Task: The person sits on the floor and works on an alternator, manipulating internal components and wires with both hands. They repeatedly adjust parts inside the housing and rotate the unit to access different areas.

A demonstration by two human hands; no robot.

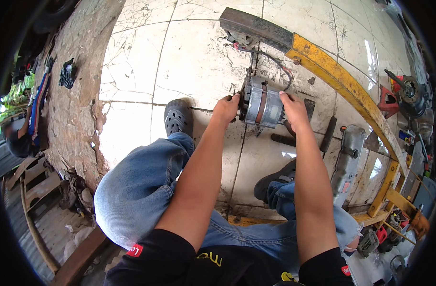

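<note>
Between my hands is a silver, drum-shaped alternator (270,108) with a rusty brown band round its body, just above or on the tiled floor; I cannot tell which. My left hand (223,110) grips its left end, by the dark fan and pulley side. At the opposite end my right hand (296,112) holds on, thumb along the casing. A dark cable (275,61) with reddish wires runs behind the alternator. Close under my right forearm lie a black handle (283,139) and a hammer (328,133), its head partly covered.
A bent yellow steel beam (342,78) with a dark end arches over the far and right side. At right lie a grey metal engine cover (347,159) and a red stand (389,102). Broken concrete (79,86) borders the tiles at left, where another person (18,140) sits.
</note>
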